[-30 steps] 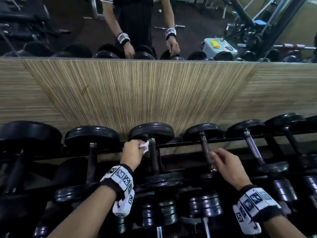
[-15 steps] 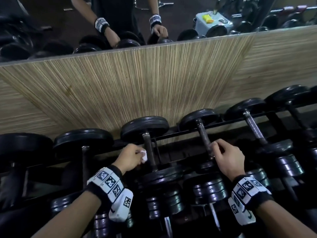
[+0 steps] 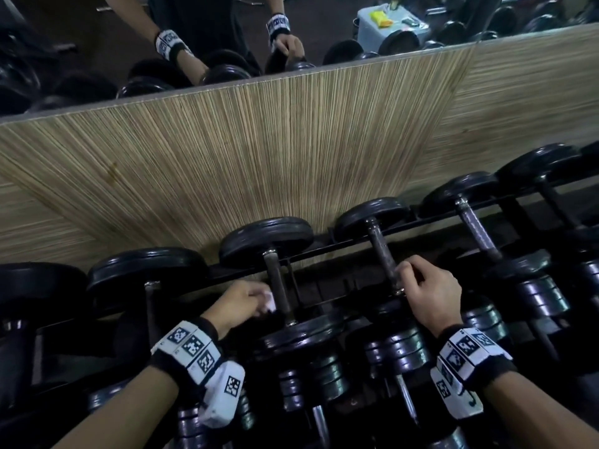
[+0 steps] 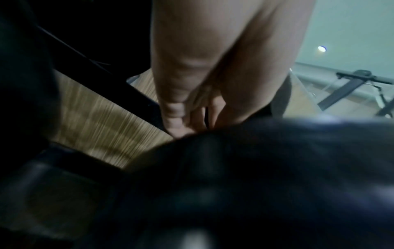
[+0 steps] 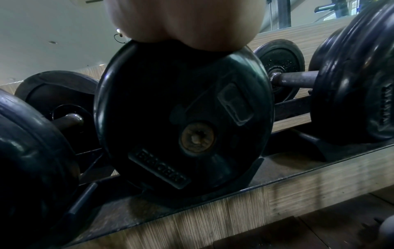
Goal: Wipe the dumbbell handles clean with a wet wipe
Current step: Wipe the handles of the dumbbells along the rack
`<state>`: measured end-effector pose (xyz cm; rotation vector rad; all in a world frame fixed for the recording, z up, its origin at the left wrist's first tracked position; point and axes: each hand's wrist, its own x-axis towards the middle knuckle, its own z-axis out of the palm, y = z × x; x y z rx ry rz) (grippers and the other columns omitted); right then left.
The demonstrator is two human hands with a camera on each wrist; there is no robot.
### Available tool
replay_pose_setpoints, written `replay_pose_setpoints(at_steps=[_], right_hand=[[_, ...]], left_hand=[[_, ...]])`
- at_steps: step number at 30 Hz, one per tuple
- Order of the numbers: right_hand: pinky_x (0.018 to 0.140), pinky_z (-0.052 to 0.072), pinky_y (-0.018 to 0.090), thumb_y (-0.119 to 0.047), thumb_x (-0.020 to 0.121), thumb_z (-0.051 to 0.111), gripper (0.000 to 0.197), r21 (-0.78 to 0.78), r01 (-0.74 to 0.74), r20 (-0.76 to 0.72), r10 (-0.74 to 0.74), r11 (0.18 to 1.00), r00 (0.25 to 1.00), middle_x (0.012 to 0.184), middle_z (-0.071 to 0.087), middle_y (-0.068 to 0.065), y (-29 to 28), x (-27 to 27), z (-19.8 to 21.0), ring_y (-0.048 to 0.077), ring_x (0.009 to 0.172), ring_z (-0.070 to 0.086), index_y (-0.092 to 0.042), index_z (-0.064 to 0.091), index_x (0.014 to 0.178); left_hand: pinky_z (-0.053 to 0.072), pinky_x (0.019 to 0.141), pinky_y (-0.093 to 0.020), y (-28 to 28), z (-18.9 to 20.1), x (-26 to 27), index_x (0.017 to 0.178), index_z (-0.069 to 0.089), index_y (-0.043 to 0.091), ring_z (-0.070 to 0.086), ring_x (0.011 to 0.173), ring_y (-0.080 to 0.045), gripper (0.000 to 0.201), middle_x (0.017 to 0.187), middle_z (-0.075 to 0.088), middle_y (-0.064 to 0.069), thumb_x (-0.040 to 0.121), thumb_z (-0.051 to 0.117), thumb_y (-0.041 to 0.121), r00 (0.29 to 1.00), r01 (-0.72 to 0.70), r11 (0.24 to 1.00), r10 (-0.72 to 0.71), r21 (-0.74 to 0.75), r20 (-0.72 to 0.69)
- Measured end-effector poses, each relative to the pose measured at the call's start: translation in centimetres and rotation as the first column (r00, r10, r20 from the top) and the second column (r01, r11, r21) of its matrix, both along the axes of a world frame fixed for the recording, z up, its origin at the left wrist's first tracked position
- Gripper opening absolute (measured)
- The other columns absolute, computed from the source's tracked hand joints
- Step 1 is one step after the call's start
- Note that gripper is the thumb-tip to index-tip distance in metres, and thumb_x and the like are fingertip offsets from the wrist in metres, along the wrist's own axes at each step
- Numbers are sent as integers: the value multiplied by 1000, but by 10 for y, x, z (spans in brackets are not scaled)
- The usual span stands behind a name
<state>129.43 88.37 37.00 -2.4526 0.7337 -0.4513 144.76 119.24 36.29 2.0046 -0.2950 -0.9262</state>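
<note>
Wiping is under way on the rack (image 3: 356, 244) of dumbbells: the left hand (image 3: 240, 303) has its fingers curled round a small white wet wipe (image 3: 268, 303), pressed against the left side of one dumbbell handle (image 3: 278, 286) near its lower end. To the right, the right hand (image 3: 431, 293) pinches the neighbouring handle (image 3: 382, 251) between thumb and fingers, seemingly steadying it. Next, I judge, the wipe needs wrapping round the bar and drawing along its full length, then shifting rightward.
</note>
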Motion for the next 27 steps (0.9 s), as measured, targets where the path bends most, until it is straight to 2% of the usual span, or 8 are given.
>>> replay_pose_setpoints(at_steps=[3, 7, 13, 15, 18, 21, 24, 27], right_hand=[[56, 50, 38, -48, 89, 36, 35, -1, 4, 14, -4, 1000, 1000, 55, 60, -8, 0, 0, 0, 8, 50, 55, -29, 61, 74], [55, 50, 38, -47, 89, 37, 34, -7, 8, 27, -7, 1000, 1000, 54, 59, -9, 0, 0, -1, 8, 49, 54, -29, 62, 75], [53, 49, 36, -44, 90, 38, 35, -16, -3, 49, 3, 1000, 999, 51, 58, -7, 1, 1, 0, 9, 48, 55, -27, 63, 73], [52, 48, 36, -44, 91, 38, 34, -16, -4, 53, 5, 1000, 999, 51, 57, -8, 1, 1, 0, 8, 47, 54, -27, 63, 73], [52, 47, 36, -44, 91, 39, 35, -18, 0, 51, 1, 1000, 999, 50, 56, -7, 0, 0, -1, 9, 47, 54, -27, 63, 74], [50, 47, 35, -44, 92, 39, 34, -23, -2, 57, 3, 1000, 998, 50, 56, -7, 0, 0, -2, 10, 46, 54, -27, 63, 74], [48, 46, 34, -43, 92, 40, 33, -26, -8, 55, 10, 1000, 998, 51, 57, -6, 0, 0, -2, 9, 46, 54, -27, 62, 74], [48, 44, 32, -42, 92, 40, 32, -27, -1, 54, 3, 1000, 999, 52, 57, -6, 0, 0, -2, 8, 46, 54, -27, 61, 73]], left_hand=[[44, 63, -16, -7, 1, 20, 79, 68, 18, 55, 62, -2, 31, 61, 65, 11, 98, 52, -2, 966, -234, 964, 245, -124, 78], [46, 61, -12, -12, 2, 18, 97, 65, 19, 56, 70, -9, 25, 79, 65, 4, 99, 51, -2, 949, -302, 939, 313, -163, 40], [39, 64, -21, 5, -12, -8, 66, 68, 22, 53, 69, -3, 37, 67, 65, 10, 95, 54, 4, 986, 117, 993, -113, 30, -120], [39, 65, -20, 8, -11, -10, 63, 69, 20, 53, 67, -2, 39, 69, 66, 10, 95, 54, 3, 973, 159, 987, -153, 27, -173], [43, 69, -19, 0, -4, -3, 69, 70, 17, 58, 70, -5, 35, 71, 67, 5, 92, 56, -5, 965, -93, 991, 65, -97, -254], [47, 76, -21, -11, -3, 14, 88, 69, 15, 60, 78, -10, 24, 76, 69, 4, 94, 57, -5, 906, -403, 895, 361, -191, -220], [50, 78, -20, -16, -8, 18, 106, 70, 10, 61, 82, -10, 19, 85, 70, 1, 97, 56, 0, 900, -433, 870, 399, -237, -177], [50, 72, -15, -9, -10, 12, 107, 70, 14, 62, 77, -9, 23, 82, 72, 6, 97, 56, -1, 912, -409, 888, 407, -210, -54]])
